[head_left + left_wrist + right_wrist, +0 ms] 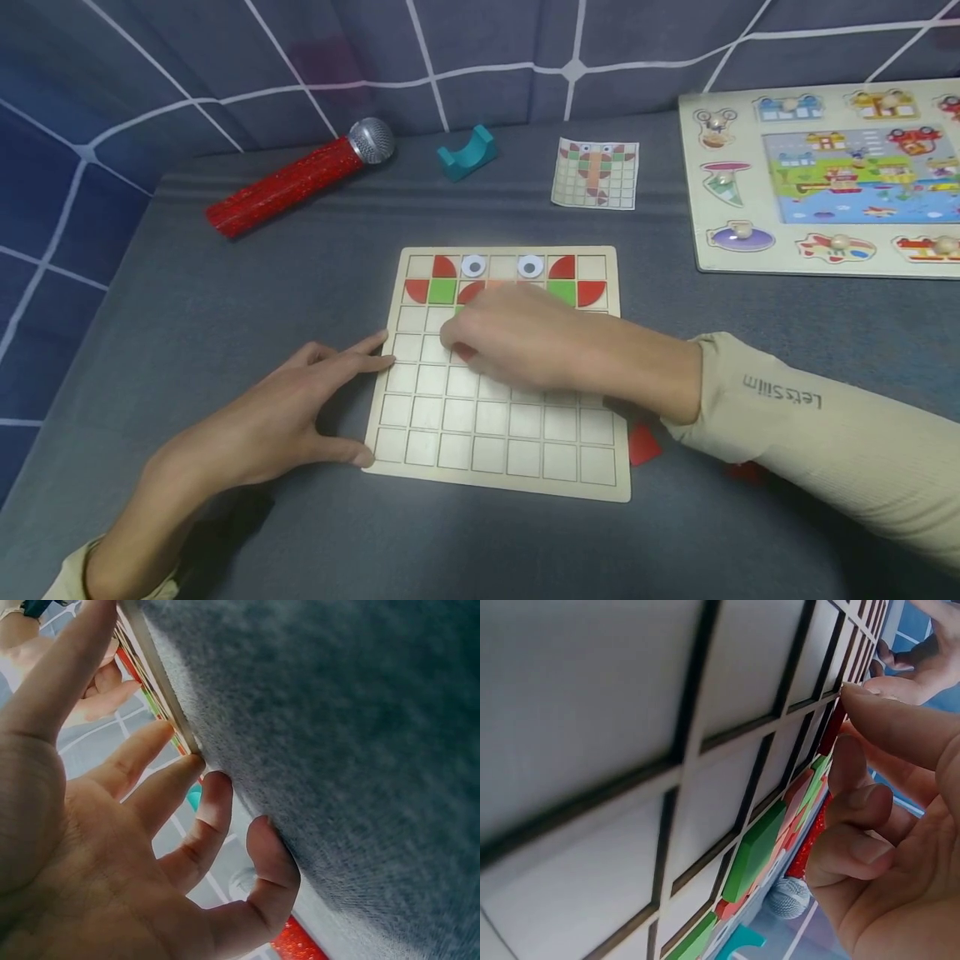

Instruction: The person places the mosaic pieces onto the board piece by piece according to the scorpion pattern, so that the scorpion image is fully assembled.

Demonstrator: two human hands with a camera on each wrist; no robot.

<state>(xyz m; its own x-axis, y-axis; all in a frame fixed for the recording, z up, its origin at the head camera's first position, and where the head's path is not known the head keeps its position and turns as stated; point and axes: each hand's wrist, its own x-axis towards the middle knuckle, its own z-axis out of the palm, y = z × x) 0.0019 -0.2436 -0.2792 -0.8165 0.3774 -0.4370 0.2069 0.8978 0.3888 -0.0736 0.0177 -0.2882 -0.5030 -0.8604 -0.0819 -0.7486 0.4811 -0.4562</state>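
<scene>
A pale wooden grid board [491, 415] lies on the dark table with red, green and googly-eye pieces in its upper rows. My right hand [525, 337] is over the middle of the board, its thumb and fingertip pinching a small red tile [832, 729] at the grid; the exact shape is hidden. At the board's left side, my left hand [281, 417] touches the edge with extended fingertips, its thumb at the lower left corner. A green tile [754, 851] sits in the grid near the right hand. The right hand and forearm cover part of the board.
A small pattern card [596, 175] lies behind the board. A red microphone [300, 179] and a teal curved block [468, 153] are at the back left. A knobbed picture puzzle [821, 179] occupies the back right. Loose red pieces [642, 446] lie under the right forearm.
</scene>
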